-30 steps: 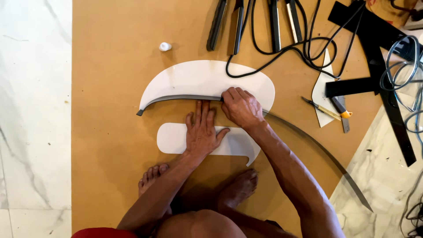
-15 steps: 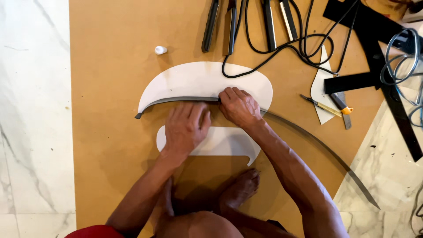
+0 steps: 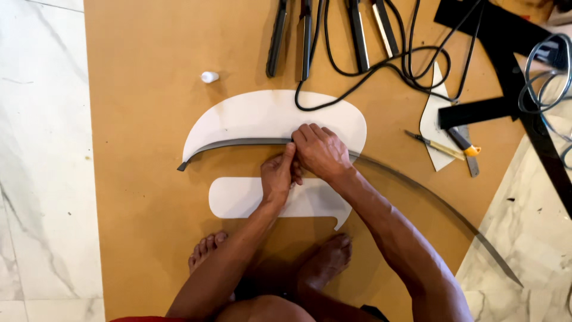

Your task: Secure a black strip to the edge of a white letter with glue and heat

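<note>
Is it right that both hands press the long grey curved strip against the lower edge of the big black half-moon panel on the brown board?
Not quite: the head view shows the half-moon panel is white, not black. Both hands, left and right, do press the long grey curved strip at its lower edge on the brown board.

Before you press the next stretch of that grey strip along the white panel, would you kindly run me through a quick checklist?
1. Both hands on the strip: left hand and right hand meet at the grey strip on the edge of the white panel. Ok.
2. Strip follows the edge left of the hands: ok.
3. Strip seated under the hands: cannot tell, hidden.
4. Free end of the strip trails right off the brown board onto the floor: not ok.
5. Black cable lies across the panel's top: not ok.
6. Utility knife lies apart from the hands: ok.
</note>
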